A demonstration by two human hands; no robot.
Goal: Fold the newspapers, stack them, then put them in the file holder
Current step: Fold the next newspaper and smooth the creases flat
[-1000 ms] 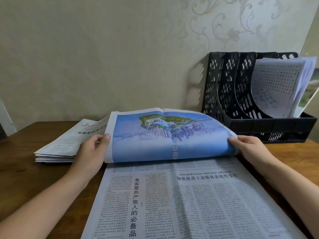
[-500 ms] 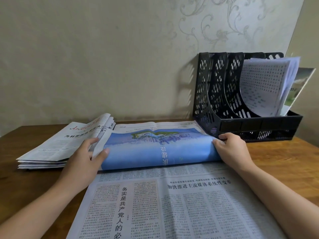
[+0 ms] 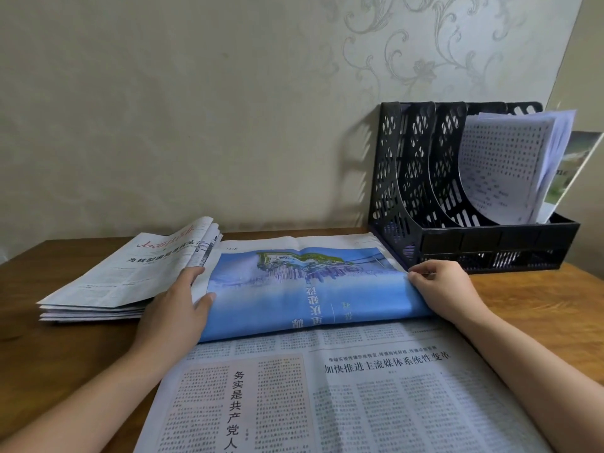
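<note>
Two hands: both lie on one open newspaper (image 3: 343,387) spread across the near middle of the bench (image 3: 65,354), seen from the head camera.
Newspaper: its far part, a blue picture page (image 3: 294,289), is folded toward the near side and lies nearly flat, with the rounded fold at its near edge; the printed text page runs on toward the viewer.
Left hand (image 3: 173,315): it rests on the left end of the blue page, fingers (image 3: 191,277) straight and a little apart, thumb (image 3: 204,302) on the blue sheet; it presses rather than grips.
Right hand (image 3: 447,289): it sits at the right end of the blue page, fingers (image 3: 421,273) curled, their tips pinching the page's right edge.
Stack of folded newspapers (image 3: 127,279): on the bench at far left, just beside the left hand's fingertips.
File holder (image 3: 457,223): black, perforated, at far right against the wall (image 3: 196,109), just beyond the right hand; its left slots look empty.
Papers (image 3: 503,165): loose sheets lean in the holder's right slots.
</note>
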